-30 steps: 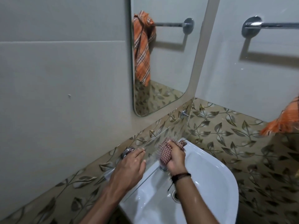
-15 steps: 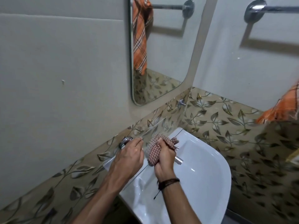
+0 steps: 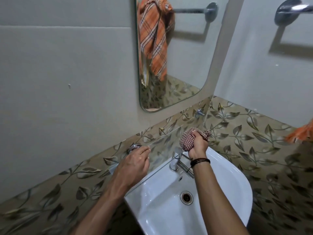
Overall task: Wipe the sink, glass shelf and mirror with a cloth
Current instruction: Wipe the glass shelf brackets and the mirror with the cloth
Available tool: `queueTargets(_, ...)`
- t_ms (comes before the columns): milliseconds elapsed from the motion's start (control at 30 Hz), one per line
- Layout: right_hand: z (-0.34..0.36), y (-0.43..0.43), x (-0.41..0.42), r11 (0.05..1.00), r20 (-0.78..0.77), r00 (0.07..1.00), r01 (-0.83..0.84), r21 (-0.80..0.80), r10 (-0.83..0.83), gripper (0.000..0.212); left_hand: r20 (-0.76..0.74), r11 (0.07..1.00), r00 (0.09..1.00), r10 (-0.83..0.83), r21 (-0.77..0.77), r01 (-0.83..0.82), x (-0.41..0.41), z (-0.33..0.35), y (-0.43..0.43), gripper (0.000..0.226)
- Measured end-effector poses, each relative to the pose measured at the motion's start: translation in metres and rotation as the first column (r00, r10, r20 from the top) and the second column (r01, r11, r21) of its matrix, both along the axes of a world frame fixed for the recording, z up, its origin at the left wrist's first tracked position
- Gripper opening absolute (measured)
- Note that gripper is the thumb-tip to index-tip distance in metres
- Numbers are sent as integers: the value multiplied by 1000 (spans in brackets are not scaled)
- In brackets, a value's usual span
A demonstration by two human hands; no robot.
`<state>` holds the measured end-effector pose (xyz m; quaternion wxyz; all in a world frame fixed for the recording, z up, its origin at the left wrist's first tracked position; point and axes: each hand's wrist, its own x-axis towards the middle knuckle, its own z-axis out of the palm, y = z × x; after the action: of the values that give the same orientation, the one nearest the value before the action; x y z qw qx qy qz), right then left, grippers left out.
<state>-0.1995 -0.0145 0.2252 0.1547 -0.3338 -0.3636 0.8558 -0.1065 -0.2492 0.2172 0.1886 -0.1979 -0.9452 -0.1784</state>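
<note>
Two hands are working over one white sink (image 3: 227,187), its single tap (image 3: 174,164) standing at the far rim. The left hand (image 3: 133,165) is resting, fingers laid out loosely, on the one glass shelf (image 3: 162,143), steadying it. The right hand (image 3: 197,147) is gripping one balled checked cloth (image 3: 185,139) at the shelf's front edge. Pressing too hard is risking strain on the glass at its two wall brackets (image 3: 133,147). Farther up, one mirror (image 3: 183,68) is hanging, apparently unwiped.
</note>
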Motion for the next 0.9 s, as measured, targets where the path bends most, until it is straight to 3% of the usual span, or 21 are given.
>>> queueTargets(100,-4,-3,-1,999,8,1000,24,36,-25,15,-19,1000,1000,20,-15,-21,2,3,0,28)
queueTargets(200,-16,-35,21,999,8,1000,-20,36,19,21,-12,999,999,40,-24,-40,1,3,2,28)
queueTargets(333,-25,-94,84,984,-46,984,-173,-49,170,15,-53,996,995,81,-25,-83,5,6,3,26)
queueTargets(433,-33,-108,124,933,-148,952,-296,-206,270,19,-55,994,993,107,-16,-108,8,5,1,18)
queueTargets(633,-45,-71,113,910,-261,964,-157,-383,56,37,-66,993,991,116,14,-115,3,3,-1,34)
queueTargets(700,-46,-66,89,902,-259,963,-180,-393,79,32,-67,994,992,106,18,-105,2,3,-2,38)
queueTargets(800,-39,-68,65,877,-303,946,-242,-415,118,63,-47,996,995,90,14,-89,0,2,-3,24)
queueTargets(900,-35,-76,57,854,-343,938,-226,-469,60,61,-36,996,995,94,6,-94,-2,1,-3,14)
